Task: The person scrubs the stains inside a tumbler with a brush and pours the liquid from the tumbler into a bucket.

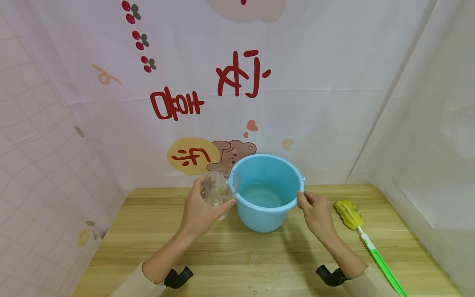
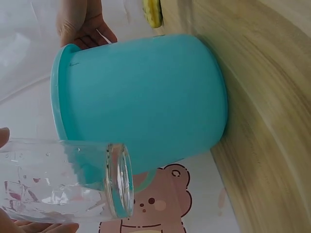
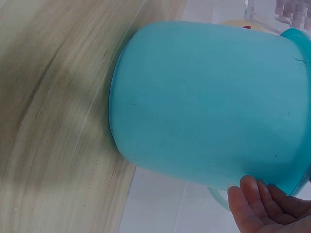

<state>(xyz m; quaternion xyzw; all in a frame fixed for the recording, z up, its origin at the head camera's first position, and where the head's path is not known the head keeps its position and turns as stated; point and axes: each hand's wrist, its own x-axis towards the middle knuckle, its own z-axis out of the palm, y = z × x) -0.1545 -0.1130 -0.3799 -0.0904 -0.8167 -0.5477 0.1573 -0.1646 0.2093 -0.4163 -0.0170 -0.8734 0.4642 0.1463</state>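
Observation:
A light blue bucket (image 1: pixel 261 220) is upright at the back middle of the table, with what looks like shallow clear water inside. My right hand (image 1: pixel 318 214) grips its rim on the right, thumb on top and fingers beneath, as the right wrist view also shows around the bucket wall (image 3: pixel 209 107). On the left, my left hand (image 1: pixel 202 208) holds a clear glass cup (image 1: pixel 219 187) beside the bucket, thumb tip near the rim. In the left wrist view the glass (image 2: pixel 63 179) shows its thick base; nothing coloured is visible in it.
A yellow-headed brush with a green handle (image 1: pixel 384 266) lies on the right of the wooden table (image 1: pixel 156 231). Small water drops dot the tabletop in front of the bucket. A printed white cloth (image 1: pixel 315 115) hangs close behind the bucket.

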